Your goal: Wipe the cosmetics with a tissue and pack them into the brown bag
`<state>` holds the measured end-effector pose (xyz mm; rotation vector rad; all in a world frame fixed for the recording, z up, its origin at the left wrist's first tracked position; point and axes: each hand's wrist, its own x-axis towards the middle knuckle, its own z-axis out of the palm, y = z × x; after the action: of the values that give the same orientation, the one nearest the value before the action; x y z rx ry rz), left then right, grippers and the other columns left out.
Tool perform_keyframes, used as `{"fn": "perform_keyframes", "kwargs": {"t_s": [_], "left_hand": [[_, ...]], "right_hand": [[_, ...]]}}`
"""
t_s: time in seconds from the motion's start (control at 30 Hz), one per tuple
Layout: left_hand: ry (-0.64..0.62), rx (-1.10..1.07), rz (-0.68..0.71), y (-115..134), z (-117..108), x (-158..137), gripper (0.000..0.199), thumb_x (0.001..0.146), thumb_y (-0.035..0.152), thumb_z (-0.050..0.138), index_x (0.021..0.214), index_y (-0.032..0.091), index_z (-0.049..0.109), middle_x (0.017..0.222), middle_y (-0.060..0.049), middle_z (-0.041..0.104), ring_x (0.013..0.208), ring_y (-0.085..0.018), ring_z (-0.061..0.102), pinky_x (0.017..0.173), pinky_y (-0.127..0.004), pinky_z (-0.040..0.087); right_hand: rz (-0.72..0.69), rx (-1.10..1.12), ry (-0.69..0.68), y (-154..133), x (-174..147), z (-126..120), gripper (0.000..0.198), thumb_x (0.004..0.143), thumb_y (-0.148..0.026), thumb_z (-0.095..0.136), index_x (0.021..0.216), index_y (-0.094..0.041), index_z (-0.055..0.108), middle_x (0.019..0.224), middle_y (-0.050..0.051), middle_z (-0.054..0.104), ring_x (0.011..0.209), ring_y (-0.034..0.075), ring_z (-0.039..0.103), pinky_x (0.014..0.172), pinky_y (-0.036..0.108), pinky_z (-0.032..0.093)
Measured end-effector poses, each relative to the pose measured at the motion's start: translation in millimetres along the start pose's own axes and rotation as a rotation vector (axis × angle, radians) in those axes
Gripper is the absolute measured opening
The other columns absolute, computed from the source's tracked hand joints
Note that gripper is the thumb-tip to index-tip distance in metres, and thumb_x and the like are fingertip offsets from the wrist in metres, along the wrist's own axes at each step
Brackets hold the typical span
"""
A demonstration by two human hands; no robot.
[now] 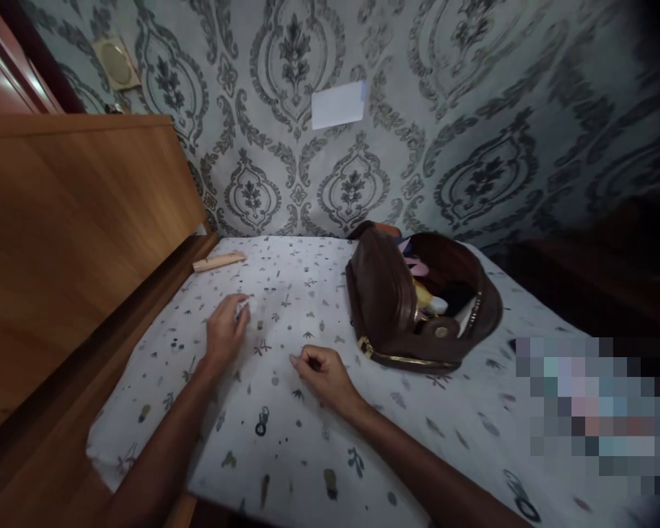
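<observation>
My left hand (226,330) is just above the patterned white cloth, its fingers curled toward the thumb. Something small and whitish shows between its fingertips, too blurred to name. To its right and a little nearer, my right hand (327,378) is closed, thumb and fingertips drawn together; whatever may be in the pinch is hidden. A dark brown bag (382,293) with a gold zip stands open to the right of both hands, apart from them. Inside it are a yellow and white item (430,299) and a pink item (416,265).
The white cloth (286,455) covers the surface up to the wallpapered wall. A pale, light-brown strip-shaped object (218,262) lies at the far left, by a wooden cabinet (82,242). A blurred-out patch (594,403) covers something at the right.
</observation>
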<state>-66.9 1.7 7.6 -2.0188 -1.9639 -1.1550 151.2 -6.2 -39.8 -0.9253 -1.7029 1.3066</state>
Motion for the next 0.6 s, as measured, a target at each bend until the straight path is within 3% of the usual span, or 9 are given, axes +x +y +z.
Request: {"fn": "perform_keyframes", "kwargs": {"t_s": [0.07, 0.17, 0.23, 0.33, 0.4, 0.5, 0.57, 0.6], "left_hand": [[-0.023, 0.220, -0.046, -10.7, -4.8, 3.9, 0.033, 0.097, 0.030, 0.038, 0.113, 0.016, 0.063, 0.108, -0.011, 0.067, 0.103, -0.026, 0.059, 0.090, -0.038, 0.048], [-0.227, 0.471, -0.089, -17.6, -7.4, 4.3, 0.037, 0.097, 0.037, 0.040, 0.117, 0.017, 0.063, 0.113, -0.014, 0.064, 0.108, -0.032, 0.055, 0.086, -0.041, 0.050], [-0.336, 0.552, -0.107, -18.2, -7.5, 1.8, 0.038, 0.096, 0.040, 0.042, 0.119, 0.018, 0.062, 0.115, -0.015, 0.062, 0.110, -0.034, 0.054, 0.081, -0.041, 0.051], [-0.369, 0.587, -0.120, -23.1, -5.7, -1.5, 0.039, 0.096, 0.038, 0.037, 0.117, 0.018, 0.063, 0.112, -0.015, 0.062, 0.108, -0.034, 0.056, 0.079, -0.041, 0.051], [-0.334, 0.539, -0.085, -29.2, -1.0, -1.0, 0.041, 0.095, 0.041, 0.035, 0.110, 0.017, 0.064, 0.104, -0.015, 0.063, 0.101, -0.033, 0.059, 0.079, -0.042, 0.051], [-0.266, 0.210, -0.021, -27.2, 10.8, 0.7, 0.041, 0.090, 0.050, 0.040, 0.101, 0.020, 0.065, 0.098, -0.010, 0.067, 0.094, -0.028, 0.064, 0.081, -0.039, 0.052], [-0.285, -0.052, 0.021, -11.6, 19.0, -2.2, 0.040, 0.087, 0.054, 0.044, 0.098, 0.021, 0.065, 0.099, -0.007, 0.070, 0.093, -0.024, 0.065, 0.081, -0.035, 0.053], [-0.306, -0.154, 0.048, 0.0, 22.8, -5.3, 0.040, 0.087, 0.055, 0.046, 0.098, 0.021, 0.065, 0.100, -0.007, 0.070, 0.093, -0.024, 0.066, 0.081, -0.034, 0.054]], "right_hand": [[-0.005, -0.002, 0.000, 0.8, 0.4, 0.4, 0.040, 0.082, -0.043, 0.056, 0.055, -0.021, 0.037, 0.053, -0.006, 0.034, 0.052, 0.009, 0.032, 0.051, 0.023, 0.026], [-0.024, 0.010, 0.007, 1.4, 0.3, 1.8, 0.039, 0.082, -0.042, 0.056, 0.054, -0.021, 0.038, 0.054, -0.006, 0.035, 0.053, 0.009, 0.032, 0.052, 0.023, 0.027], [-0.028, 0.018, 0.016, 0.8, -1.4, 3.1, 0.038, 0.081, -0.040, 0.056, 0.054, -0.020, 0.038, 0.053, -0.006, 0.035, 0.054, 0.009, 0.032, 0.052, 0.023, 0.027], [-0.014, 0.038, 0.021, -1.2, -4.7, 4.1, 0.034, 0.080, -0.035, 0.057, 0.054, -0.020, 0.040, 0.053, -0.006, 0.035, 0.054, 0.008, 0.032, 0.052, 0.022, 0.026], [-0.005, 0.054, 0.027, -2.9, -5.9, 3.5, 0.034, 0.079, -0.031, 0.059, 0.054, -0.019, 0.040, 0.053, -0.007, 0.034, 0.054, 0.008, 0.031, 0.052, 0.021, 0.027], [-0.009, 0.036, 0.074, -5.7, -6.8, 0.7, 0.023, 0.079, -0.025, 0.062, 0.061, -0.018, 0.049, 0.059, -0.006, 0.044, 0.057, 0.008, 0.040, 0.054, 0.020, 0.032], [-0.045, -0.050, 0.116, -6.5, -8.0, -2.1, 0.008, 0.076, -0.021, 0.067, 0.079, -0.018, 0.061, 0.075, -0.003, 0.056, 0.066, 0.010, 0.049, 0.062, 0.021, 0.040], [-0.072, -0.110, 0.130, -6.3, -9.0, -3.8, 0.019, 0.074, -0.020, 0.070, 0.091, -0.019, 0.063, 0.085, -0.001, 0.059, 0.073, 0.012, 0.052, 0.068, 0.023, 0.043]]}}
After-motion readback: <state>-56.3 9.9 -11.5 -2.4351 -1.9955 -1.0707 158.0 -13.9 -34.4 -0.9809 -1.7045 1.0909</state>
